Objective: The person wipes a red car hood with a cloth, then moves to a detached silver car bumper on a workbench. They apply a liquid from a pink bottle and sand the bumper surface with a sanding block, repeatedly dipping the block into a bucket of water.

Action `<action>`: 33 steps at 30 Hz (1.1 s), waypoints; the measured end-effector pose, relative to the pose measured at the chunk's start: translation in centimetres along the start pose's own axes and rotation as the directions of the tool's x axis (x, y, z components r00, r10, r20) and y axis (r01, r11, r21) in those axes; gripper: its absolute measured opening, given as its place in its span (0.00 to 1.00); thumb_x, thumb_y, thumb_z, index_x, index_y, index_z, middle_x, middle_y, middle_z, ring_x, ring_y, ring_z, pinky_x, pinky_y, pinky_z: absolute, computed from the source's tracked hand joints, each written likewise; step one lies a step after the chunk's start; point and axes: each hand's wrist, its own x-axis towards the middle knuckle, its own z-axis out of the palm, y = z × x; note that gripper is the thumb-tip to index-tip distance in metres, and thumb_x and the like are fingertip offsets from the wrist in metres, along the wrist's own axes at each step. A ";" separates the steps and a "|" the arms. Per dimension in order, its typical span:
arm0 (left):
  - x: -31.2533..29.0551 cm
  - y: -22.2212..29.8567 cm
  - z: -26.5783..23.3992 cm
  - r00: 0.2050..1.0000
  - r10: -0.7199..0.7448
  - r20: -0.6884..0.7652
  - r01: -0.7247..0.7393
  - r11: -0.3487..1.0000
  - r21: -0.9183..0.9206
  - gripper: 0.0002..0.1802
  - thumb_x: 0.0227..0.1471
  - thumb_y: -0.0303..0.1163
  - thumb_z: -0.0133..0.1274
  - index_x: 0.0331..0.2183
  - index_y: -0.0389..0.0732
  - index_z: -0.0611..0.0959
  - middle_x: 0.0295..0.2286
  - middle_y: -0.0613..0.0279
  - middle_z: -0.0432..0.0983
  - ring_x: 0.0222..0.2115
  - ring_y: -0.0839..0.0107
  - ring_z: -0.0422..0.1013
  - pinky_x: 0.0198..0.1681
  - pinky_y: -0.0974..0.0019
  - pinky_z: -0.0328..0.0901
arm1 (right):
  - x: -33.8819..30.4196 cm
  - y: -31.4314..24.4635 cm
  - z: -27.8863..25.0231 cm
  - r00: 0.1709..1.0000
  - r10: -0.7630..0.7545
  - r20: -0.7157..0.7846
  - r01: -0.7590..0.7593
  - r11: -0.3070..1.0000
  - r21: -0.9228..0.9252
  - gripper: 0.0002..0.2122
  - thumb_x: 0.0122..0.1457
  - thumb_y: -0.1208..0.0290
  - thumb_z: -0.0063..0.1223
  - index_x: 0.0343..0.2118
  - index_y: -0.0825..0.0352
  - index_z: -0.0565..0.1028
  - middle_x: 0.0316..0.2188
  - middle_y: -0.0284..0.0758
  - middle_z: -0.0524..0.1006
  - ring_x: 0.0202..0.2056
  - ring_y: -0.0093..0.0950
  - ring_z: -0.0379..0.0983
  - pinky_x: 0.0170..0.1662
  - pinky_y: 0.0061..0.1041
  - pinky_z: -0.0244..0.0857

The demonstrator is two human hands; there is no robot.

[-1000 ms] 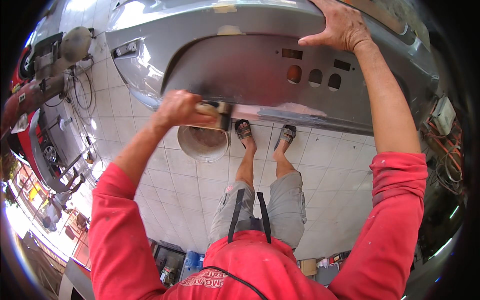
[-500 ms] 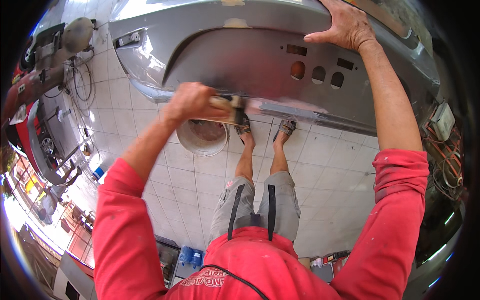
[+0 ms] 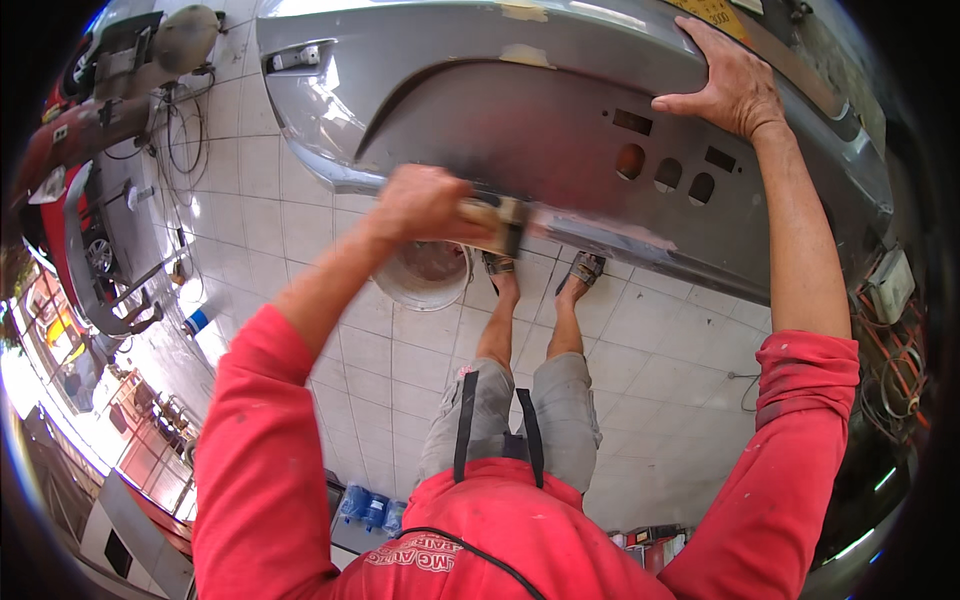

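Note:
My left hand is closed around a tan sanding block, which is blurred by motion. The block is at the lower edge of a large grey car bumper, beside a pale, whitish scuffed strip. Over the bumper's upper right part lies my right hand, its thumb stretched away from the fingers. It touches the panel and holds no separate thing. Several cut-out holes show in the bumper, below and left of that hand. A cream patch marks its upper surface.
A white bucket stands on the tiled floor below the block, by my sandalled feet. Cables and a red car are at the left. More cables hang at the right. Blue water bottles stand low down.
The bumper and floor sit further right and lower as the view shifts. My left hand and the sanding block appear further right. My right hand stays on the bumper.

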 end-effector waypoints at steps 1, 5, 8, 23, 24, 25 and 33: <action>-1.8 -4.6 0.0 0.999 0.023 -0.026 -0.022 0.999 0.037 0.31 0.40 0.66 0.72 0.30 0.47 0.93 0.24 0.54 0.86 0.25 0.58 0.84 0.34 0.54 0.78 | -0.1 0.1 -0.3 1.000 -0.002 0.004 0.002 1.000 -0.006 0.52 0.38 0.39 0.75 0.70 0.52 0.68 0.64 0.35 0.76 0.62 0.40 0.74 0.65 0.42 0.68; -3.4 -7.8 -0.3 0.999 -0.028 -0.024 0.026 0.997 -0.077 0.30 0.41 0.63 0.73 0.28 0.44 0.92 0.23 0.53 0.86 0.24 0.60 0.84 0.34 0.57 0.79 | 0.1 -1.0 -2.1 0.995 -0.095 -0.024 0.096 0.995 0.041 0.54 0.34 0.32 0.75 0.60 0.72 0.74 0.59 0.50 0.77 0.60 0.45 0.74 0.64 0.39 0.67; 2.0 3.7 -0.2 0.999 -0.018 0.037 0.019 1.000 -0.008 0.30 0.43 0.63 0.71 0.29 0.43 0.93 0.22 0.51 0.85 0.25 0.55 0.84 0.35 0.55 0.78 | 0.1 -1.5 -2.4 0.998 -0.044 0.048 0.041 0.997 0.071 0.55 0.34 0.32 0.75 0.61 0.72 0.74 0.60 0.50 0.77 0.62 0.45 0.73 0.65 0.39 0.66; 1.4 3.5 0.6 1.000 -0.019 0.024 0.019 0.999 -0.029 0.28 0.43 0.62 0.71 0.27 0.45 0.92 0.22 0.54 0.85 0.25 0.57 0.84 0.34 0.54 0.78 | 0.6 -1.9 -2.3 0.996 0.000 0.089 -0.005 0.998 0.060 0.53 0.34 0.36 0.76 0.63 0.65 0.72 0.60 0.44 0.77 0.60 0.43 0.75 0.64 0.40 0.68; 3.6 7.5 -0.6 0.988 -0.038 0.152 0.045 0.998 -0.040 0.32 0.45 0.65 0.70 0.32 0.42 0.92 0.23 0.52 0.85 0.25 0.55 0.84 0.35 0.53 0.78 | 0.5 -1.3 -1.5 0.991 0.032 0.134 -0.036 0.999 0.034 0.52 0.36 0.37 0.76 0.66 0.58 0.70 0.62 0.40 0.76 0.62 0.41 0.74 0.65 0.41 0.68; 5.0 10.5 0.1 0.997 0.012 0.079 -0.008 0.999 -0.047 0.33 0.45 0.65 0.70 0.31 0.41 0.92 0.24 0.50 0.85 0.26 0.54 0.84 0.35 0.53 0.79 | 0.7 -0.7 -1.1 0.985 0.054 0.165 -0.056 0.998 0.009 0.52 0.37 0.39 0.76 0.70 0.52 0.68 0.64 0.35 0.76 0.63 0.40 0.74 0.66 0.41 0.68; -2.2 -3.9 0.6 0.992 0.049 -0.119 -0.047 0.999 0.017 0.30 0.39 0.65 0.73 0.30 0.47 0.93 0.22 0.56 0.85 0.23 0.59 0.83 0.34 0.56 0.78 | 0.0 -0.2 -0.7 0.998 0.023 0.058 -0.021 0.999 -0.037 0.53 0.38 0.33 0.73 0.70 0.51 0.68 0.65 0.34 0.75 0.64 0.38 0.72 0.68 0.40 0.66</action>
